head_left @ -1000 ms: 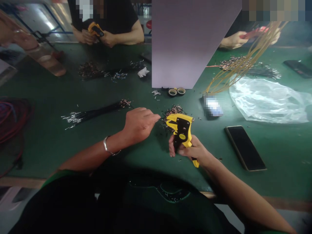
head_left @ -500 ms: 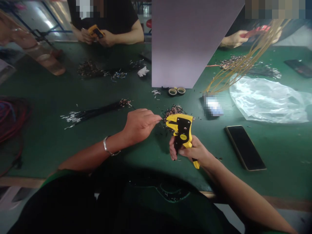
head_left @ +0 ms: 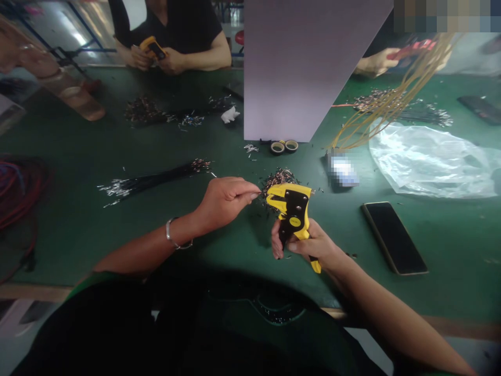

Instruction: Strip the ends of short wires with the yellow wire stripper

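My right hand [head_left: 313,240] is wrapped round the handles of a yellow and black wire stripper [head_left: 295,209]. Its jaws point left. Just left of those jaws, my left hand [head_left: 230,201] pinches a thin wire [head_left: 213,174], mostly hidden by the fingers; a pale end sticks out behind the hand. Whether the wire's front end touches the jaws I cannot tell. Behind the tool lies a heap of short dark and coppery clippings [head_left: 282,178]. To the left, a bundle of black wires [head_left: 160,179] with coppery ends on the right and silvery ends on the left rests on the table.
On the green table [head_left: 462,245] lie a phone [head_left: 395,237], a clear plastic bag [head_left: 434,162], two tape rolls [head_left: 284,147] and coiled red cable [head_left: 19,193]. A pale panel [head_left: 297,68] stands upright ahead. Co-workers' hands [head_left: 172,61] hold tools across the table.
My left hand has turned slightly, and a pale wire end now shows behind it. The wire stripper has barely moved.
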`<state>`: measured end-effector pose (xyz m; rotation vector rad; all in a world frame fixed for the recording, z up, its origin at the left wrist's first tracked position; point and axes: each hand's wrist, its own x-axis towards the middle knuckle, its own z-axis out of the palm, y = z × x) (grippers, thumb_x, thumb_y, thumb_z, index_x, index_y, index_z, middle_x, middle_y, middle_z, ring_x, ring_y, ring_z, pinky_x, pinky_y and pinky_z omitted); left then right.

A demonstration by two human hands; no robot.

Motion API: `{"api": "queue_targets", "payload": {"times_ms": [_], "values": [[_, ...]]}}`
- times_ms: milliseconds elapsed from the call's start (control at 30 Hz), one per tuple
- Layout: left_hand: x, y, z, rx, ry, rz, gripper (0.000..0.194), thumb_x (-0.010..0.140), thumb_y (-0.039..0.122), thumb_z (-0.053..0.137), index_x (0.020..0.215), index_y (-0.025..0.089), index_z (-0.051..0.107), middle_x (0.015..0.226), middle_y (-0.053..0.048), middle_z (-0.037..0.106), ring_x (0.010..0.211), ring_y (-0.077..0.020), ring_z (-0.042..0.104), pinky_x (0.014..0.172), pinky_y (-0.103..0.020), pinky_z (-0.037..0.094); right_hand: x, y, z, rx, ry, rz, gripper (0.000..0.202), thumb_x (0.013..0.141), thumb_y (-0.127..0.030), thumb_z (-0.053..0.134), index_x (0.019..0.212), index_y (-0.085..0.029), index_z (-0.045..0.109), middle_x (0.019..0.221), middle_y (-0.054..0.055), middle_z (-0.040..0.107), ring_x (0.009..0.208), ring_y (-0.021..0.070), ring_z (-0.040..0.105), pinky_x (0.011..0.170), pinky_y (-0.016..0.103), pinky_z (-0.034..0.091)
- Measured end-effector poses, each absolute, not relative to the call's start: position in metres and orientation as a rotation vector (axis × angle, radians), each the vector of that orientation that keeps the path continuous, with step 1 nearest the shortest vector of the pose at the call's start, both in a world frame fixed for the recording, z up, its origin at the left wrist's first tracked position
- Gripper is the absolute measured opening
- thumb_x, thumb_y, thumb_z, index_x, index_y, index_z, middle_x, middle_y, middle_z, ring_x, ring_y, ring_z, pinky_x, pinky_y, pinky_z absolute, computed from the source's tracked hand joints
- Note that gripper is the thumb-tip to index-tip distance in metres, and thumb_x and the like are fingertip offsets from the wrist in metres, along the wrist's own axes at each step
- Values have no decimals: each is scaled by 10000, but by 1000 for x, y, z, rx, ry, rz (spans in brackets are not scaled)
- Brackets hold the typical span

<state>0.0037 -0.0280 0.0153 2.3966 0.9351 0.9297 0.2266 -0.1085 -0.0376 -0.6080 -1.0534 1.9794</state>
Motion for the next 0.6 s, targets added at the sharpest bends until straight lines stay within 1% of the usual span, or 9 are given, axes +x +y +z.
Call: {"api": "queue_targets", "payload": {"times_ms": [233,400,600], "values": [[5,-29,14,2404,905,925,166,900,171,578,864,173,740,697,1,718,623,-85,636,607,-209,476,227,-110,-37,-611,-1082,1967,245,741,-221,731,963,-169,643,715,15,662,620,165,612,651,376,547],[4,-28,13,2419,907,911,169,902,184,578,859,187,741,695,11,715,621,-83,632,605,-199,471,227,-111,-41,-582,-1073,1963,246,745,-196,738,967,-147,643,708,20,656,607,160,608,630,367,541],[3,-28,12,2409,897,918,172,899,174,578,872,189,747,712,8,717,641,-87,638,624,-202,479,228,-112,-41,-594,-1077,1961,232,753,-196,740,962,-155,649,702,19,653,592,156,599,609,354,529]]}}
